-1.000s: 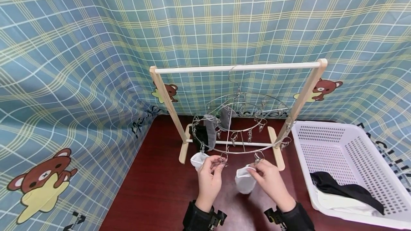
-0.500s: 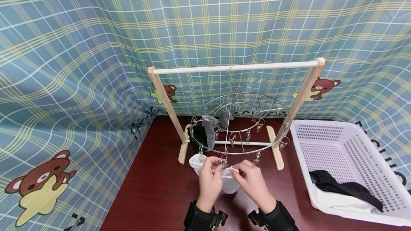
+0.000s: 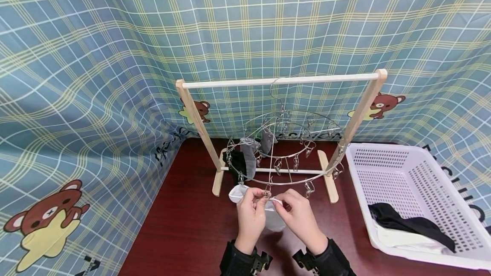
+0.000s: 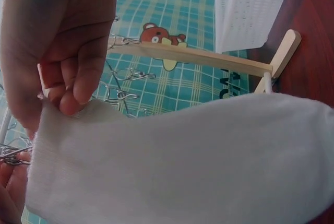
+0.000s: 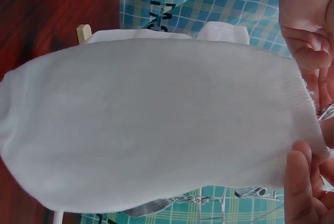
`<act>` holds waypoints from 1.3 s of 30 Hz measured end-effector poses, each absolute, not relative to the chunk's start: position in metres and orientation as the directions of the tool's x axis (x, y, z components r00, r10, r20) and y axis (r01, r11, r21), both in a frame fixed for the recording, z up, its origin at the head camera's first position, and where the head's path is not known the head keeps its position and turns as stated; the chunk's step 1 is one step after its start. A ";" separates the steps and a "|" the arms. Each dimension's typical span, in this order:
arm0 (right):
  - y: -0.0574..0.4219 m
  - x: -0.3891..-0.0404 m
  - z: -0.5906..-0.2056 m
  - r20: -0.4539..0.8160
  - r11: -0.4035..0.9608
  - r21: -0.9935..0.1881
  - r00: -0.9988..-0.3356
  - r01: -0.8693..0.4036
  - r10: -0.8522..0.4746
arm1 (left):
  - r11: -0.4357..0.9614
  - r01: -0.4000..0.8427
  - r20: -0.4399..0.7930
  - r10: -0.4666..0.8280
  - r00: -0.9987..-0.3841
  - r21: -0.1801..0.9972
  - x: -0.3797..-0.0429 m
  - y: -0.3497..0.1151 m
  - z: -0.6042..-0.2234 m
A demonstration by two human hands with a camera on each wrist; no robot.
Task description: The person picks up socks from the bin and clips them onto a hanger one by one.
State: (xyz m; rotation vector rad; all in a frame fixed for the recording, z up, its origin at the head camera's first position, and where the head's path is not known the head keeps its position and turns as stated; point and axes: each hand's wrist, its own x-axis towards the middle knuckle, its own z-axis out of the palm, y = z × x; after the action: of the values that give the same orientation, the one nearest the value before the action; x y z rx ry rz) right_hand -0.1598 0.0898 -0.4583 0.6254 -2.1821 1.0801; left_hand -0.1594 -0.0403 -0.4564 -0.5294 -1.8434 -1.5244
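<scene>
At the front of the round wire hanger (image 3: 288, 182), my left hand (image 3: 250, 218) pinches a metal clip (image 3: 266, 194). Close beside it, my right hand (image 3: 301, 220) pinches the cuff of a white sock (image 3: 275, 222). The cuff is right at the clip, and the sock's foot hangs down. In the left wrist view the sock (image 4: 177, 161) fills the lower half, with the clip (image 4: 13, 156) at its cuff edge. The right wrist view shows the sock (image 5: 146, 119) broadside and the right fingers (image 5: 298, 177) on the cuff corner.
Another white sock (image 3: 237, 194) hangs left of my left hand. Behind it hang a black sock (image 3: 238, 163) and two grey ones. The hanger hooks over the wooden rack's bar (image 3: 230, 83). At right, a white basket (image 3: 362, 212) holds black (image 3: 410, 225) and white fabric.
My right hand has brought the white sock leftward, from under the neighbouring clip to the clip in my left hand. The left hand has stayed nearly in place.
</scene>
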 end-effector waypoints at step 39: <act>0.109 -0.159 -0.386 0.968 0.419 -0.016 -0.119 -0.908 -0.222 | 0.268 0.638 0.692 -0.257 -0.675 0.722 -0.160 -0.053 -0.454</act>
State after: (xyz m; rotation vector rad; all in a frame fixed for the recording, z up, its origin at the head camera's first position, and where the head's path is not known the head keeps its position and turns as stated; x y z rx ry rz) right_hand -0.1589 0.1093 -0.3861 1.0158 -1.6094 0.8057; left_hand -0.1601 -0.0529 -0.4544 -0.3477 -1.7878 -1.5060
